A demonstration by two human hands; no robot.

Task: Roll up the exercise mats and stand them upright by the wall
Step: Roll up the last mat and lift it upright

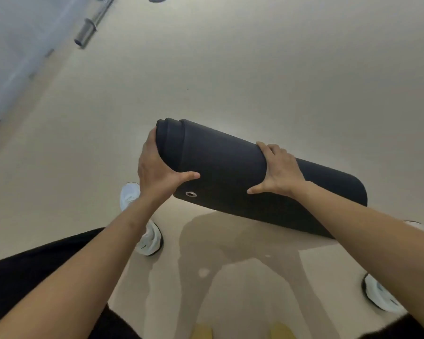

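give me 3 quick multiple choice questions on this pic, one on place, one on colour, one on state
1. The mat is: A) spread out flat B) rolled, held in both hands C) folded in half
2. Its colour: A) dark B) white C) yellow
3. The barbell lies: A) lower right B) under the mat C) upper left, near the wall

Answers: B, the left hand and right hand grip the roll; A, it is dark all over; C, it lies along the wall's foot.
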